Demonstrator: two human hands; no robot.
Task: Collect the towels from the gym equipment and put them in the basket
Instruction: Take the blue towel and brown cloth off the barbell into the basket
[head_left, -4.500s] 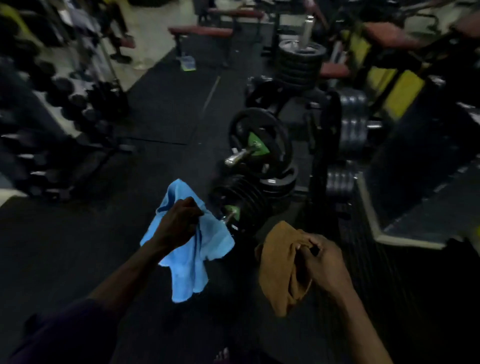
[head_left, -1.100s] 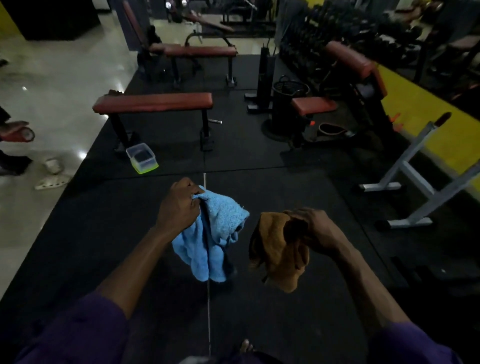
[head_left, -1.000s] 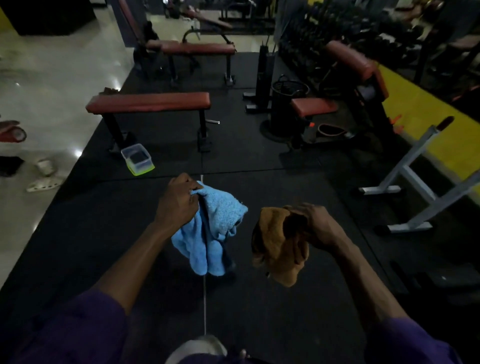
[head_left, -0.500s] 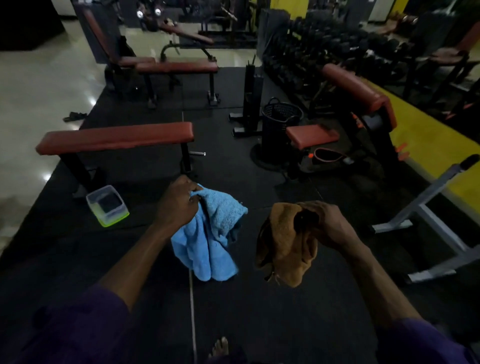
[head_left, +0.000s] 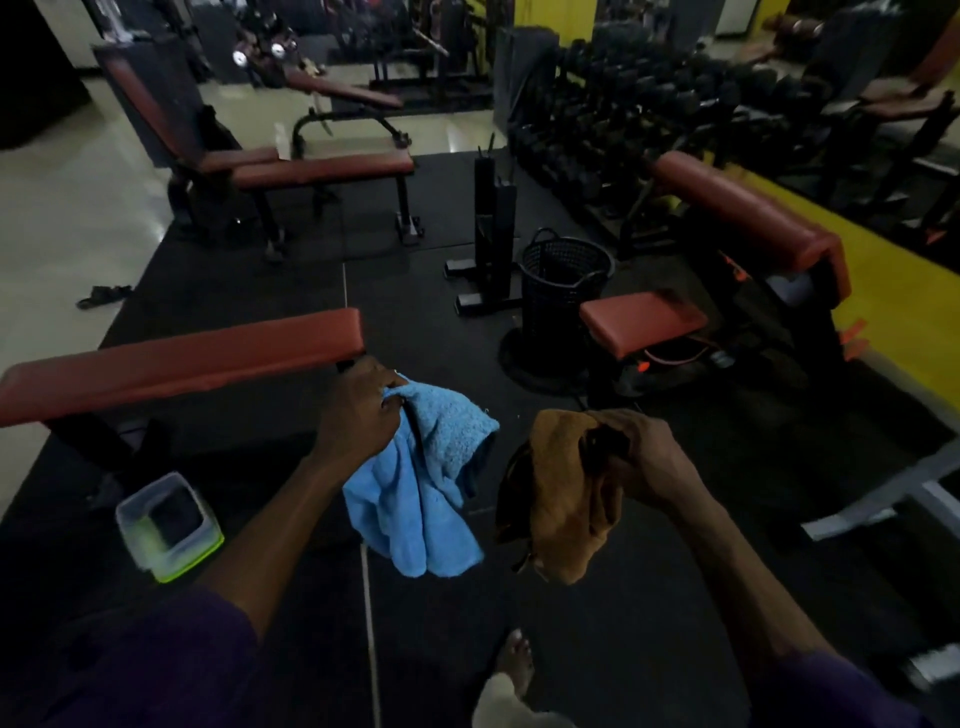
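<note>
At centre frame the left hand (head_left: 358, 410) has its fingers curled round a bunched blue towel (head_left: 423, 488) that hangs below it; just to its right, the right hand (head_left: 641, 454) grips a brown towel (head_left: 558, 499) the same way. The black basket (head_left: 563, 291) stands on the floor mat in the upper middle, well apart from both

Two towels in hand, basket standing farther off.
The blue towel (head_left: 431, 483) is fluffy terry, bunched at its top in the grip of the left hand (head_left: 358, 410) and hanging in loose folds at near centre. Just to its right, apart from it, the brown towel (head_left: 566, 514) hangs crumpled from the right hand (head_left: 644, 457), which clutches its upper edge. The basket (head_left: 558, 306) is black and round with perforated walls and a loop handle at its far rim; it stands upright, farther away and right of centre, its inside too dark to read.
</note>
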